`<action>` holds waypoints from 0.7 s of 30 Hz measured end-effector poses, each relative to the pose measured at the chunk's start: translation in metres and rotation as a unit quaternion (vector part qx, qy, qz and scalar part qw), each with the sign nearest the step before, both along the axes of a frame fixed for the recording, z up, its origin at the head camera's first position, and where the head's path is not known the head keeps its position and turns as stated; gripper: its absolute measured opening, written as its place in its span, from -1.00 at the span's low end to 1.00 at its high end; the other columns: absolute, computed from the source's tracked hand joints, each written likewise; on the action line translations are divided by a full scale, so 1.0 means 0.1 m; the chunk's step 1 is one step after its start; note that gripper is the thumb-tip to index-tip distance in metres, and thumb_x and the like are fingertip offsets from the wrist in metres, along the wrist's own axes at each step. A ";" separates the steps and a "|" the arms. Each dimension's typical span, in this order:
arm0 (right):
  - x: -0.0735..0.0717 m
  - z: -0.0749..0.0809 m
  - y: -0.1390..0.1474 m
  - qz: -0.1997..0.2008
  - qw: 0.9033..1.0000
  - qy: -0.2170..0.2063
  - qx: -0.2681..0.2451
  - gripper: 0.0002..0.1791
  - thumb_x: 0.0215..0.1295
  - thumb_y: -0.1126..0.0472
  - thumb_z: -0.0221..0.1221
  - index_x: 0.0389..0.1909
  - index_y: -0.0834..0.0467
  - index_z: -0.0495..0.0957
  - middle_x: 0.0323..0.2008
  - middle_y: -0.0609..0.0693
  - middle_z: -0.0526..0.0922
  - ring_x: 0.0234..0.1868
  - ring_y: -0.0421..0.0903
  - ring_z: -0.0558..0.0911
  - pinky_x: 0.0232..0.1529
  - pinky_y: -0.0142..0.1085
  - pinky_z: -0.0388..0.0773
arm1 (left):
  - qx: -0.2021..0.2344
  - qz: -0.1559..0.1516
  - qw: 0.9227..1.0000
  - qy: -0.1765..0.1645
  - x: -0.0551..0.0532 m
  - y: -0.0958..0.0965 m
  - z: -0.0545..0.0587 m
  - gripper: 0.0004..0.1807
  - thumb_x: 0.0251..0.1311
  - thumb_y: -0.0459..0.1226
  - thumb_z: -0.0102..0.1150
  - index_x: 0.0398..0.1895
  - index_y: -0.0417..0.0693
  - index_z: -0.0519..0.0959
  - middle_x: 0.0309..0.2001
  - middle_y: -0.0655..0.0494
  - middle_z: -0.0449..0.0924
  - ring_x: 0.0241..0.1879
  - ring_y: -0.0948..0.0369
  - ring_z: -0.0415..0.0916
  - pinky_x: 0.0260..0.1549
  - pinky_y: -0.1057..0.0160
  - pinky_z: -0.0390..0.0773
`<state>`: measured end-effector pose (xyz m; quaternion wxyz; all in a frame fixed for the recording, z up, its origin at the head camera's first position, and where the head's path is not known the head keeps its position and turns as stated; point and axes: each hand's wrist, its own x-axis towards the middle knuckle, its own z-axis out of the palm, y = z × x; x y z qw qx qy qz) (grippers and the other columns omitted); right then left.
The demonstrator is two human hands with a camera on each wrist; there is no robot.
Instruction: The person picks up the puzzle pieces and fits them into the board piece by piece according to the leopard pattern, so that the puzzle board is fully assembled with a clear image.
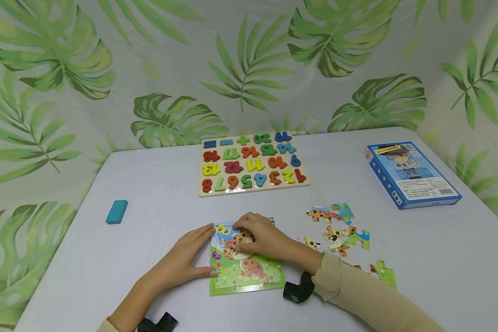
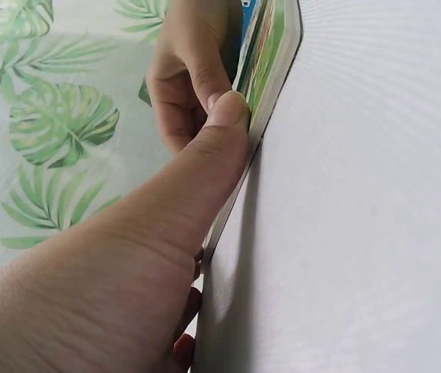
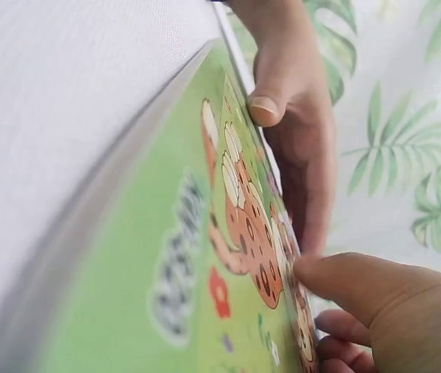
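puzzle board: laid flat on the white table [image 1: 149, 193], a picture puzzle board [image 1: 228, 289] of a spotted cub; the table's front edge is not shown.
left hand [image 1: 186, 256]: fingers extended, nothing gripped; the board's left edge is touched by the thumb, its back left corner by the fingertips.
right hand [image 1: 269, 237]: bent over the board's back half, with a puzzle piece [image 1: 246, 236] of the cub's head apparently pinched between thumb and fingers.
loose pieces [image 1: 361, 237]: scattered beyond the board's right edge.
feel: board and pieces are judged light, stiff and thin, the glossy faces slightly slippery, the interlocking tabs easily bent.
hold: pieces are best taken by opposite edges, clear of the tabs; the board is best steadied by its rim.
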<state>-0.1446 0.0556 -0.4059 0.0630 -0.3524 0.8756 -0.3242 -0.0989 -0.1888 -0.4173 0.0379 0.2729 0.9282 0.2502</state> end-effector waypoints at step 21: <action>0.01 -0.02 -0.10 -0.023 0.996 0.065 0.065 -0.56 0.18 -0.01 0.14 0.10 -0.02 0.48 -0.19 -0.10 0.38 -0.25 -0.20 0.32 -0.24 -0.31 0.26 | 0.010 -0.022 1.000 0.008 0.01 -0.01 0.02 -0.14 -0.12 0.27 0.12 0.30 0.16 0.24 0.35 0.08 0.01 0.27 -0.01 0.00 0.15 -0.09 0.07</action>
